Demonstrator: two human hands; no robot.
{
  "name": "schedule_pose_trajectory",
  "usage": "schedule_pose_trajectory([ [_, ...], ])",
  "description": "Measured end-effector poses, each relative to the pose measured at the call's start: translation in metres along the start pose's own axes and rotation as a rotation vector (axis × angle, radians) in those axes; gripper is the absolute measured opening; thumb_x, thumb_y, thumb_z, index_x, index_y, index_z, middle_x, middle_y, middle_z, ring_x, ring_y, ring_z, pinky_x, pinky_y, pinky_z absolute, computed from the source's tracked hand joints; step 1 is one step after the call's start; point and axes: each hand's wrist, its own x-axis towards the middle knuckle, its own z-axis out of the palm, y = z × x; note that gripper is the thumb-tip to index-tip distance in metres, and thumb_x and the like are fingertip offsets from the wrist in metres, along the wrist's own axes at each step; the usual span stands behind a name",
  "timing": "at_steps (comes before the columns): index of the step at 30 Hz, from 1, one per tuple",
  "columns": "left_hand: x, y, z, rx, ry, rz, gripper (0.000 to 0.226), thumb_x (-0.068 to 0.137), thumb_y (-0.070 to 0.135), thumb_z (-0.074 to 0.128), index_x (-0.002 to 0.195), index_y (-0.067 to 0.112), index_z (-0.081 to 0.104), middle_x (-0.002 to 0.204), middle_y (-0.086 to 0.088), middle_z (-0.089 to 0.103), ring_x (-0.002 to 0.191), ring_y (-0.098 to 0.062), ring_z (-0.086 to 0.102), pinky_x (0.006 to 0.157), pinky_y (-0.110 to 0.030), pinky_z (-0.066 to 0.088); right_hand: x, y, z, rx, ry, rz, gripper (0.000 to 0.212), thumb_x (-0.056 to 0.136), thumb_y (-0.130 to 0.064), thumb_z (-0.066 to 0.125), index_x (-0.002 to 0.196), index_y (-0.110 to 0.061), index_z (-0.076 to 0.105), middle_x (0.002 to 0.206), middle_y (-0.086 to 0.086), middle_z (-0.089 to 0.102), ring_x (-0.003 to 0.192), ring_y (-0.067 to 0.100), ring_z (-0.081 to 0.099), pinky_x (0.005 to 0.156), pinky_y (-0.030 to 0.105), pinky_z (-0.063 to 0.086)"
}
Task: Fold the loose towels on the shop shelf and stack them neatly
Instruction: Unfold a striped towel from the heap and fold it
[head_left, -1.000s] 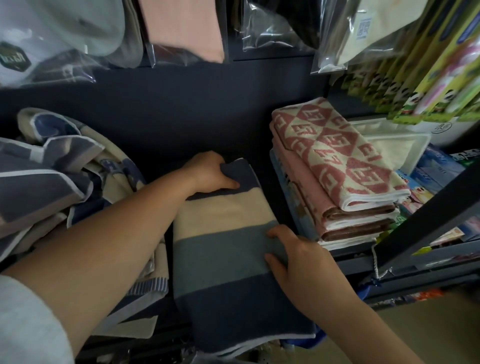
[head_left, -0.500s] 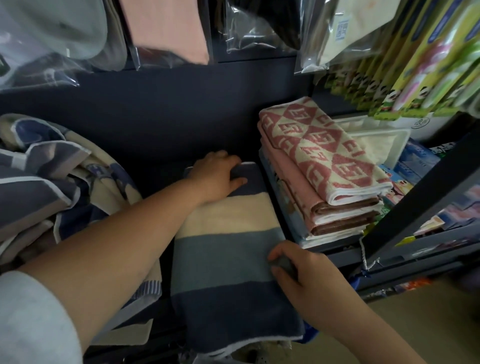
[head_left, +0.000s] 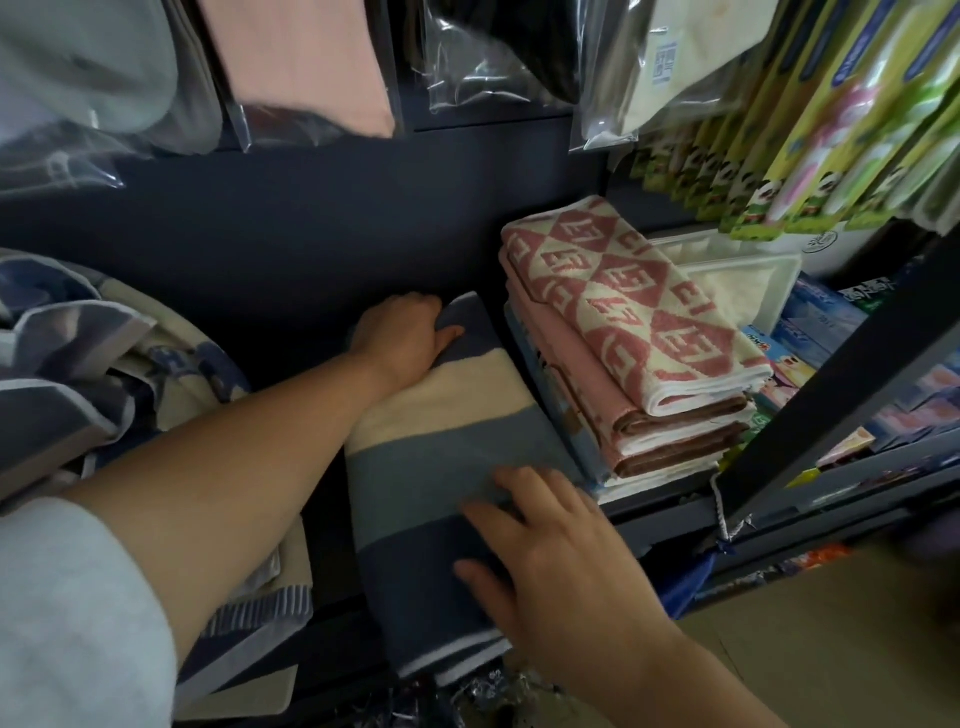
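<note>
Blue-and-cream towel (head_left: 447, 452): folded to a long narrow strip, lying flat on the shelf (head_left: 665, 519), its near end overhanging the front lip.

Change noted: half a second ago my right hand (head_left: 561, 561) had its fingers hooked on the towel's right edge. That hold is released. The fingers (head_left: 488, 519) now lie straight and spread, flat on the grey and dark-blue bands, gripping nothing. The hand also sits nearer the front end than before.

My left hand (head_left: 402, 340) has kept its station at the far end. The thumb lies on top of the dark band and the other fingers curl over the far edge, so I read this as a grip on the towel. How deep they wrap is hidden.

Position: the stack (head_left: 623, 322) of folded pink towels stands just to the right of my right fingers, close beside the strip; whether the two touch I cannot tell. The loose pile (head_left: 78, 374) lies left of my left forearm, unfolded.

Finding: moving from an edge hold to a flat palm suggests this fold is made and is being smoothed or seated. In my judgement this piece is nearly finished. The pile remains the bulk of the work.
</note>
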Motion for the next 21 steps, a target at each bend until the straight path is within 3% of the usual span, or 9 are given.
schedule_pose_trajectory([
  [4, 0.026, 0.002, 0.004, 0.053, 0.141, 0.019, 0.04, 0.099, 0.045, 0.056, 0.109, 0.007, 0.064, 0.113, -0.019, 0.065, 0.103, -0.04, 0.06, 0.08, -0.044, 0.047, 0.014, 0.002, 0.016, -0.024, -0.116, 0.021, 0.058, 0.095, -0.068, 0.036, 0.148, -0.043, 0.04, 0.16, 0.002, 0.038, 0.146, 0.031, 0.038, 0.117, 0.051, 0.033],
  [6, 0.031, 0.004, 0.008, 0.118, 0.154, 0.034, 0.037, 0.098, 0.044, 0.058, 0.114, 0.011, 0.064, 0.113, -0.018, 0.063, 0.104, -0.04, 0.06, 0.08, -0.045, 0.045, 0.018, 0.006, 0.021, -0.014, -0.177, -0.004, 0.067, 0.094, -0.075, 0.031, 0.155, -0.046, 0.026, 0.169, 0.003, 0.019, 0.155, 0.031, 0.017, 0.122, 0.052, 0.015],
  [8, 0.03, 0.005, 0.011, 0.163, 0.137, 0.021, 0.038, 0.096, 0.043, 0.059, 0.121, 0.014, 0.06, 0.116, -0.017, 0.062, 0.107, -0.04, 0.058, 0.082, -0.045, 0.044, 0.018, 0.011, 0.022, 0.035, -0.196, -0.055, 0.08, 0.089, -0.085, 0.029, 0.158, -0.049, 0.008, 0.17, 0.0, -0.008, 0.155, 0.028, -0.013, 0.121, 0.048, -0.008],
  [10, 0.021, 0.006, 0.009, 0.176, 0.123, 0.025, 0.044, 0.092, 0.043, 0.064, 0.127, 0.017, 0.056, 0.121, -0.016, 0.058, 0.111, -0.038, 0.055, 0.087, -0.046, 0.043, 0.017, 0.013, 0.019, 0.049, -0.214, -0.084, 0.091, 0.084, -0.091, 0.031, 0.158, -0.05, -0.003, 0.167, -0.003, -0.023, 0.152, 0.024, -0.027, 0.119, 0.045, -0.019],
  [14, -0.017, 0.008, -0.016, 0.158, 0.076, 0.031, 0.064, 0.085, 0.055, 0.064, 0.139, 0.024, 0.049, 0.133, -0.008, 0.049, 0.122, -0.034, 0.045, 0.101, -0.048, 0.039, 0.021, 0.012, 0.019, 0.03, -0.218, -0.092, 0.096, 0.079, -0.094, 0.03, 0.158, -0.05, -0.005, 0.166, -0.002, -0.027, 0.151, 0.024, -0.03, 0.12, 0.047, -0.02],
  [18, -0.075, 0.008, -0.044, 0.046, -0.297, 0.013, 0.071, 0.09, 0.067, 0.053, 0.15, 0.031, 0.039, 0.15, -0.001, 0.038, 0.137, -0.028, 0.038, 0.109, -0.045, 0.039, 0.028, 0.005, 0.023, 0.012, -0.215, -0.074, 0.095, 0.08, -0.094, 0.027, 0.157, -0.05, -0.007, 0.166, 0.001, -0.028, 0.15, 0.026, -0.031, 0.119, 0.049, -0.023],
  [21, -0.133, 0.013, -0.056, 0.014, -0.444, 0.077, 0.078, 0.091, 0.074, 0.041, 0.157, 0.034, 0.026, 0.165, 0.005, 0.018, 0.15, -0.02, 0.021, 0.122, -0.041, 0.026, 0.03, 0.007, 0.017, 0.009, -0.274, -0.103, 0.101, 0.076, -0.096, 0.031, 0.156, -0.05, -0.012, 0.165, 0.001, -0.031, 0.149, 0.026, -0.033, 0.122, 0.053, -0.017],
])
